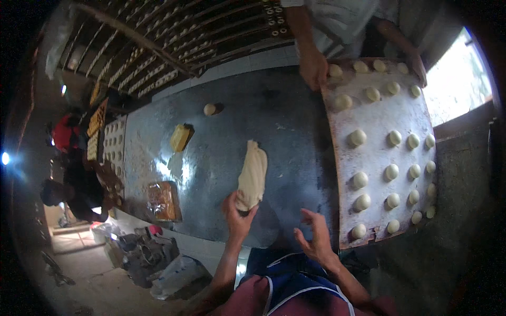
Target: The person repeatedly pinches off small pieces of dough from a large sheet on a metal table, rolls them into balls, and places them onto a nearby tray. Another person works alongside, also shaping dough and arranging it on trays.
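A long, pale piece of dough (pixel 254 171) lies on the dark worktable (pixel 300 158), stretching away from me. My left hand (pixel 240 213) grips its near end, thumb on one side and fingers on the other. My right hand (pixel 316 234) hovers over the table's near edge, to the right of the dough, its fingers apart and nothing in them. Farther off, a small round dough ball (pixel 210 109) sits alone. Left of the long dough rests a yellow block (pixel 180 138) that looks like butter or margarine.
On the right, a board (pixel 377 121) carries rows of dough balls; another person's hands (pixel 313 68) hold its far end. A wrapped brown package (pixel 164 201) lies at the table's left. Racks of dough pieces (pixel 153 47) stand behind. Another person (pixel 81 181) is at far left, near another tray (pixel 114 139).
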The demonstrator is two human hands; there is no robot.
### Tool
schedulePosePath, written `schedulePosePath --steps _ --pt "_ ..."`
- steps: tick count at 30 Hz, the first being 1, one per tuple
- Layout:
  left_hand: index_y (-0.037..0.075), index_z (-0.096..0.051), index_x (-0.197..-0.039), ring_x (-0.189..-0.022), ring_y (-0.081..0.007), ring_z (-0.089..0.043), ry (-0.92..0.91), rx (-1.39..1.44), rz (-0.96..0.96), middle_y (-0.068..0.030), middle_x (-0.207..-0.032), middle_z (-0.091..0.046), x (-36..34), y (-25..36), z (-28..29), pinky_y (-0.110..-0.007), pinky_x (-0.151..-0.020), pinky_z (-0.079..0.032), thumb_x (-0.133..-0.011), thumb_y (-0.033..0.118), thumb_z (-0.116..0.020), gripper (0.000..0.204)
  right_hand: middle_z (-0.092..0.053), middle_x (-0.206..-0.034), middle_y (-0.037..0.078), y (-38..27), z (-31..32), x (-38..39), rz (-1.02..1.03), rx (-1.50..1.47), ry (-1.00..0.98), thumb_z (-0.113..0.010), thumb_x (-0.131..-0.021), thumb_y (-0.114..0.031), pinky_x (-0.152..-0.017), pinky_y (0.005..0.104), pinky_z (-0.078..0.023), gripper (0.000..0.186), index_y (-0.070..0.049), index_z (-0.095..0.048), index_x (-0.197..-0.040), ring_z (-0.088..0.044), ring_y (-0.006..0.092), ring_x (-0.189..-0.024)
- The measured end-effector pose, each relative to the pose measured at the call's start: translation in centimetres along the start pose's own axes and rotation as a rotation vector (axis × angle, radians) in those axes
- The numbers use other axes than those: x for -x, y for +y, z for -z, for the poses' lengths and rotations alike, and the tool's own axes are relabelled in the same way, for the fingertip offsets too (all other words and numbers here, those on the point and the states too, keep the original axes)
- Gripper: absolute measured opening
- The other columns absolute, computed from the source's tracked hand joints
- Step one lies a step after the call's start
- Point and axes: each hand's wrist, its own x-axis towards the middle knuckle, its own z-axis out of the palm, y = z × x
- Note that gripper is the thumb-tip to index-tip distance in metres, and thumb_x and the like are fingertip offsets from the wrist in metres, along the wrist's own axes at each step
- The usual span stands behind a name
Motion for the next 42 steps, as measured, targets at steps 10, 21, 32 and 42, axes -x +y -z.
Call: schedulePosePath --steps 10,21,32,42 --pt "-0.001 -0.062 -0.123 -0.09 -0.0351 -0.07 -0.297 0.336 -0.025 -0.02 -0.105 -0.069 3.2 2.7 7.8 -0.041 -0.084 -0.056 -0.093 0.016 -0.073 0.036 -0.067 -0.107 0.008 -1.8 -14.9 -7.9 -0.623 -0.649 -0.239 -0.055 -0.107 -0.037 -0.083 0.0339 -0.05 0.047 0.007 -0.06 -0.124 -0.06 0.0157 -0.096" --pt "0.008 -0.056 -0.087 -0.055 -0.0145 -0.05 -0.841 1.651 1.439 -0.0015 -0.069 -0.052 -3.4 -0.6 -3.4 -0.03 -0.05 -0.045 -0.1 0.025 -0.054 0.021 -0.065 -0.076 0.027 -8.2 -13.9 -1.2 -0.215 0.541 0.012 -0.063 -0.097 -0.018 -0.061 0.0548 -0.049 0.021 0.0 -0.057 -0.087 -0.063 0.0507 -0.074" --pt "0.008 -0.06 -0.103 -0.068 -0.0161 -0.057 -1.015 1.487 0.985 0.0005 -0.076 -0.057 -1.4 -3.2 -0.6 -0.034 -0.064 -0.05 -0.097 0.029 -0.059 0.022 -0.071 -0.095 0.011 -12.8 -13.4 -8.4 0.091 -0.175 -0.385 -0.069 -0.095 -0.019 -0.077 0.0373 -0.054 0.028 -0.003 -0.067 -0.118 -0.067 0.019 -0.084" --pt "0.004 -0.065 -0.09 -0.07 -0.0345 -0.06 -0.727 0.203 -0.362 -0.0146 -0.08 -0.065 1.2 -1.8 9.6 -0.049 -0.072 -0.046 -0.099 0.023 -0.054 0.024 -0.065 -0.077 0.015 -3.5 -23.0 -13.1 0.39 0.195 -0.483 -0.058 -0.104 -0.025 -0.07 0.0429 -0.05 0.029 0.002 -0.065 -0.094 -0.063 0.0322 -0.071"
